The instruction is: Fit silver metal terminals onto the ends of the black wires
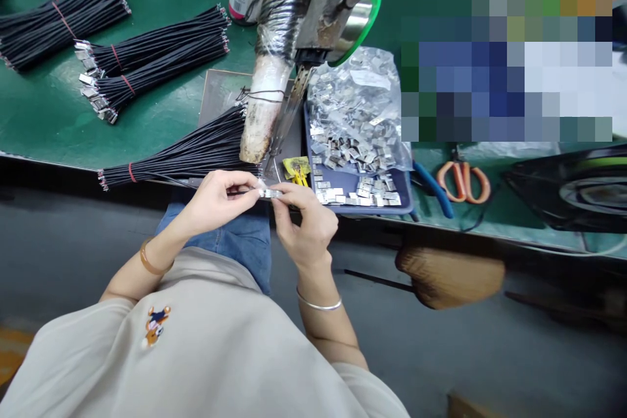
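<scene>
At the front edge of the bench, my left hand [223, 199] is closed in a pinch, and a black cable [171, 180] appears to run into it from the left. A small silver metal connector [270, 193] spans the gap between my two sets of fingertips. My right hand [307, 225] pinches its right end, thumb underneath. How the cable meets the connector is hidden by my fingers. Just beyond lies a fanned bundle of black cables [181, 147], tied with a red band. The soldering station's metal tips [289, 121] hang above my hands.
A blue tray [337, 209] holds loose metal shells and a plastic bag [357, 111] of more. Orange-handled pliers [463, 179] lie right of it. A taped fume hose [259, 98] hangs low, near a solder spool [357, 26]. Tied cable bundles [161, 52] lie at the left.
</scene>
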`<state>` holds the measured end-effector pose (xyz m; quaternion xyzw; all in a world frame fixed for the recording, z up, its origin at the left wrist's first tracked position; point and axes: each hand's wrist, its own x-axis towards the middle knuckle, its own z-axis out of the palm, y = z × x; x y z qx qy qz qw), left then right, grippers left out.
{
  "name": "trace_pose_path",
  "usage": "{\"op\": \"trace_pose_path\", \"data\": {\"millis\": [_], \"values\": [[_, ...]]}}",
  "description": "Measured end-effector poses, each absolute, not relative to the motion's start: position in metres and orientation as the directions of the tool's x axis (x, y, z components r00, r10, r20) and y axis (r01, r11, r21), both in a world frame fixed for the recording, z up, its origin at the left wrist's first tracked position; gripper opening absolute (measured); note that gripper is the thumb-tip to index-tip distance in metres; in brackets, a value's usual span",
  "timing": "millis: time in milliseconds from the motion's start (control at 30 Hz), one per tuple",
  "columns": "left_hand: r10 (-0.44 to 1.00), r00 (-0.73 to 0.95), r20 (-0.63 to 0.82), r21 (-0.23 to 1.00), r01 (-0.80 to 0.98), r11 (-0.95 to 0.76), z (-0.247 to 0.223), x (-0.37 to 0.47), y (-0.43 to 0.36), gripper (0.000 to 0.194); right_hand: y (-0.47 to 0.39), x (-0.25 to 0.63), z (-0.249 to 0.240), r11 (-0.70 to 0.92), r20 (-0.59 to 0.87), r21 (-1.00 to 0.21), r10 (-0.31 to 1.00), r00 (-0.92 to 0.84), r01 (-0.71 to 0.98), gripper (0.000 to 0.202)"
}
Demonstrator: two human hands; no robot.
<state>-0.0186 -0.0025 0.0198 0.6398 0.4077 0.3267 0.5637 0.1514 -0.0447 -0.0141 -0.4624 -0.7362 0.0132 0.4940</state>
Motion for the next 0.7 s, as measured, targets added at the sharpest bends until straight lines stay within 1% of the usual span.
{"op": "trace_pose_path", "data": {"millis": [67,133,167,200,233,267,300,367,400,467,533,600,633,667,700], "values": [[0.883,0.470,0.012,0.973,0.199,-0.119,0.026,-0.023,-0.004,0.012,-0.046,0.150,-0.014,0.492,0.643,-0.632,0.765,0.050,0.599,0.006],[0.879,0.464,0.107,0.937,0.247,-0.245,0.029,-0.026,-0.007,0.011,-0.045,0.148,-0.011,0.369,0.481,-0.801,0.866,0.139,0.472,0.012],[0.872,0.468,0.144,0.922,0.256,-0.289,0.029,-0.027,-0.009,0.013,-0.045,0.147,-0.009,0.308,0.391,-0.860,0.911,0.135,0.407,0.016],[0.867,0.472,0.160,0.918,0.252,-0.306,0.028,-0.027,-0.010,0.015,-0.045,0.146,-0.007,0.262,0.322,-0.893,0.940,0.113,0.365,0.018],[0.867,0.475,0.151,0.927,0.236,-0.291,0.027,-0.028,-0.011,0.016,-0.045,0.146,-0.005,0.240,0.291,-0.902,0.952,0.094,0.359,0.019],[0.870,0.477,0.124,0.945,0.212,-0.251,0.025,-0.027,-0.012,0.017,-0.046,0.146,-0.003,0.246,0.306,-0.886,0.947,0.098,0.392,0.018],[0.875,0.475,0.089,0.963,0.183,-0.198,0.024,-0.027,-0.013,0.017,-0.047,0.147,-0.002,0.274,0.363,-0.845,0.924,0.116,0.460,0.016],[0.881,0.472,0.031,0.988,0.118,-0.098,0.021,-0.027,-0.012,0.018,-0.050,0.147,0.001,0.352,0.537,-0.687,0.835,0.118,0.636,0.013],[0.879,0.476,0.014,0.994,0.086,-0.063,0.020,-0.027,-0.011,0.018,-0.051,0.147,0.001,0.392,0.613,-0.589,0.786,0.075,0.707,0.010],[0.868,0.496,-0.002,0.999,0.035,-0.018,0.019,-0.029,-0.008,0.018,-0.053,0.146,0.001,0.464,0.686,-0.426,0.725,-0.057,0.776,0.006],[0.855,0.518,-0.011,1.000,0.008,0.008,0.018,-0.030,-0.006,0.019,-0.052,0.144,0.000,0.521,0.701,-0.346,0.696,-0.154,0.780,0.005],[0.844,0.536,-0.018,1.000,0.003,0.020,0.017,-0.032,-0.004,0.020,-0.051,0.141,-0.002,0.546,0.708,-0.338,0.684,-0.175,0.766,0.004],[0.839,0.544,-0.026,1.000,0.009,0.025,0.017,-0.033,-0.004,0.019,-0.051,0.140,-0.002,0.545,0.704,-0.361,0.692,-0.162,0.757,0.005],[0.836,0.548,-0.034,0.999,0.019,0.028,0.016,-0.033,-0.004,0.019,-0.051,0.139,-0.003,0.533,0.687,-0.409,0.714,-0.135,0.740,0.007],[0.836,0.548,-0.045,0.999,0.030,0.034,0.016,-0.033,-0.004,0.018,-0.051,0.138,-0.003,0.509,0.651,-0.484,0.753,-0.096,0.712,0.009]]}}
